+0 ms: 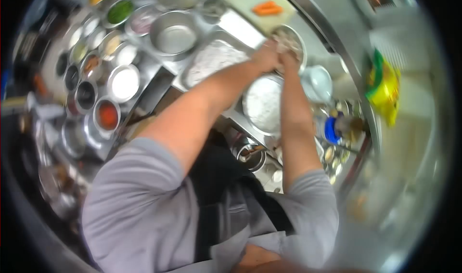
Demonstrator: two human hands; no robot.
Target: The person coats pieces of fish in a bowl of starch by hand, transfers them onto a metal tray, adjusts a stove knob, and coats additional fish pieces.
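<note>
Both my arms reach forward to a round metal bowl (301,42) near the top centre. My left hand (265,55) is at the bowl's left edge, and my right hand (288,58) is close beside it, over the near part. Pale pieces of food (287,38) lie in the bowl just past my fingers. The fingers are blurred, so their grip cannot be made out. Below the hands stands a round bowl of white powder (263,102). To the left, a rectangular tray (179,83) holds more white powder.
Carrots (267,8) lie on a cutting board (288,17) at the top. An empty metal pan (174,33) and several bowls of ingredients stand left. A pale blue bowl (316,83) is right of my arms, with a yellow and green bag (385,87) farther right.
</note>
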